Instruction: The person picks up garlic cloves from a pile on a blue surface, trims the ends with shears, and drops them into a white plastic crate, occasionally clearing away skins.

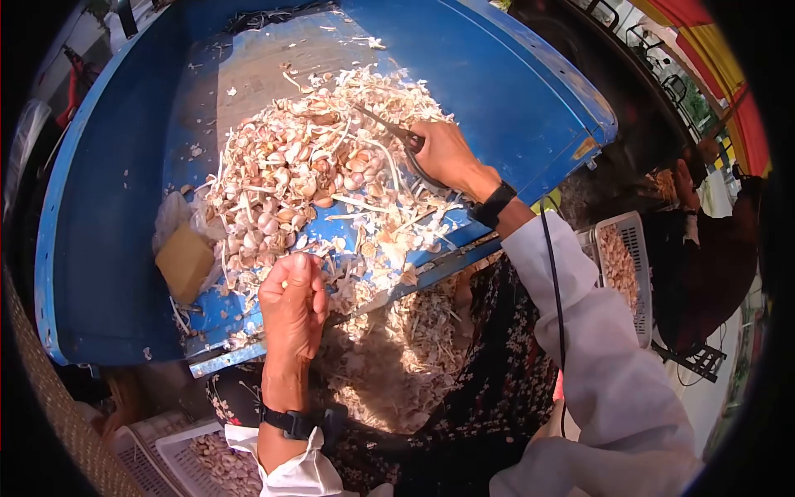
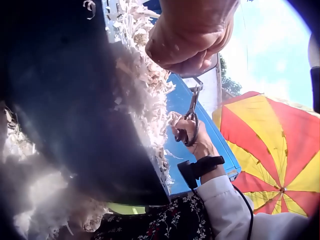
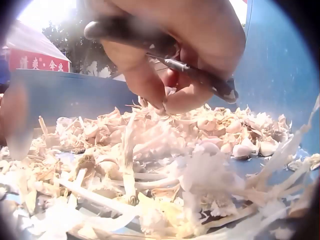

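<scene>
A pair of dark-handled scissors is gripped in my right hand, over the right side of a garlic heap. In the right wrist view, thumb and fingertip meet beside a small pale piece, with the scissors across the palm. My left hand is raised at the near edge of the blue cart bed, thumb up and fingers curled inward. From the left wrist, that hand shows folded fingers; I cannot tell whether something is inside them. Loose cloves, skins and dry stalks lie below the right hand.
The blue cart bed has raised side walls. A yellowish block stands by a plastic bag on the left. Skins fill the patterned cloth on the lap. Baskets of cloves stand lower left and at right. A cable runs along the right sleeve.
</scene>
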The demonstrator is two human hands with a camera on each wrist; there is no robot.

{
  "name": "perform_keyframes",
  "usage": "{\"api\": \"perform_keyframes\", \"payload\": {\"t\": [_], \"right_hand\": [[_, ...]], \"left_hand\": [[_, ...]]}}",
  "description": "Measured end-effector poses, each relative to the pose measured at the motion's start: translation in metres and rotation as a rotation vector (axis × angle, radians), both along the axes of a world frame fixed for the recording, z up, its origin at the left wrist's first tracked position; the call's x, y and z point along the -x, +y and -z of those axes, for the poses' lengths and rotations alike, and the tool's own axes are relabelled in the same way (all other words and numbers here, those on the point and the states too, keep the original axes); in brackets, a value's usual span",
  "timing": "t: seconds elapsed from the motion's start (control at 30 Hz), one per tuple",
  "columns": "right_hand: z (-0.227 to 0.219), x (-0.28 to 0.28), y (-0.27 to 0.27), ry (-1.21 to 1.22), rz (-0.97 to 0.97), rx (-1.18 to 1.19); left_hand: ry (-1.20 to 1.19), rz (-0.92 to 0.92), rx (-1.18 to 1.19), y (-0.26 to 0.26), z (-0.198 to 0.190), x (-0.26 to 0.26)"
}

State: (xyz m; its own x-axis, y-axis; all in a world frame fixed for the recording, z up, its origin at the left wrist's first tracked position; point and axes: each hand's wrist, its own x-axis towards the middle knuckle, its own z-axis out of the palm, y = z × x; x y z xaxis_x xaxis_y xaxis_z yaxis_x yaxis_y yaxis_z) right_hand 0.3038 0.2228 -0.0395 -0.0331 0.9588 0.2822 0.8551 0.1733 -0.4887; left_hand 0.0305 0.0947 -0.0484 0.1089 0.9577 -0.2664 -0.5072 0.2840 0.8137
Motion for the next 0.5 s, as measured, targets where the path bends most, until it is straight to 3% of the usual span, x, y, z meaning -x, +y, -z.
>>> {"api": "perform_keyframes", "payload": {"t": [0.1,0.23,0.3,0.33,0.4,0.43,0.5], "right_hand": [[-0.015,0.004,-0.01,0.063,0.01,0.002],[-0.023,0.021,-0.021,0.075,-0.137,-0.011],[-0.039,0.041,-0.036,0.242,-0.177,0.234],[-0.041,0.05,-0.042,0.127,-0.251,0.142],[-0.043,0.068,-0.052,0.18,-0.428,0.193],[-0.045,0.077,-0.057,0.043,-0.435,0.176],[-0.039,0.085,-0.062,0.111,-0.526,0.175]], "left_hand": [[0.063,-0.018,-0.015,0.003,0.0,-0.009],[0.201,-0.026,-0.025,0.004,0.01,-0.024],[0.292,-0.046,-0.071,0.004,0.013,-0.03],[0.34,-0.069,-0.08,0.004,0.012,-0.033],[0.396,-0.092,-0.132,0.006,0.015,-0.037],[0.444,-0.095,-0.169,0.007,0.018,-0.037],[0.505,-0.097,-0.278,0.007,0.023,-0.036]]}}
